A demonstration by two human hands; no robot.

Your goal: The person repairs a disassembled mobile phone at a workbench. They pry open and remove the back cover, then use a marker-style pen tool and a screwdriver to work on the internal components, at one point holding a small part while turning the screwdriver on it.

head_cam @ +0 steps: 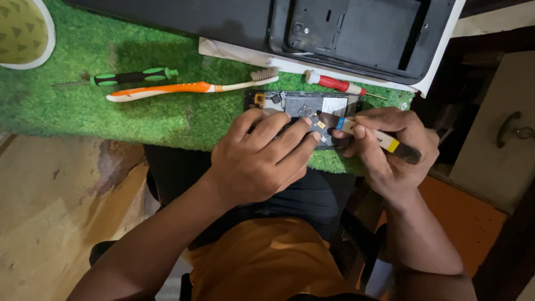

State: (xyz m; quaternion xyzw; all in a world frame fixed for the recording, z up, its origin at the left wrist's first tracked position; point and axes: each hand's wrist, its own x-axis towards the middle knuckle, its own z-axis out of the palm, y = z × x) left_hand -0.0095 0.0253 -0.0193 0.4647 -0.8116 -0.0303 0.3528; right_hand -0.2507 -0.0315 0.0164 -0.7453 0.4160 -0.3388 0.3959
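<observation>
An opened phone (312, 103) with its inner parts showing lies on the green turf mat (167, 117), near the mat's front edge. My left hand (262, 156) rests flat over the phone's near half, fingers pressing it down. My right hand (390, 150) grips a flat pry tool (384, 139) with a yellow band and a dark handle; its tip touches the phone's middle, just beside my left fingertips.
An orange and white toothbrush (189, 88) and a green and black screwdriver (131, 77) lie on the mat to the left. A red-handled screwdriver (334, 83) lies behind the phone. A black phone back cover (356, 28) rests further back. A patterned cup (22, 30) stands top left.
</observation>
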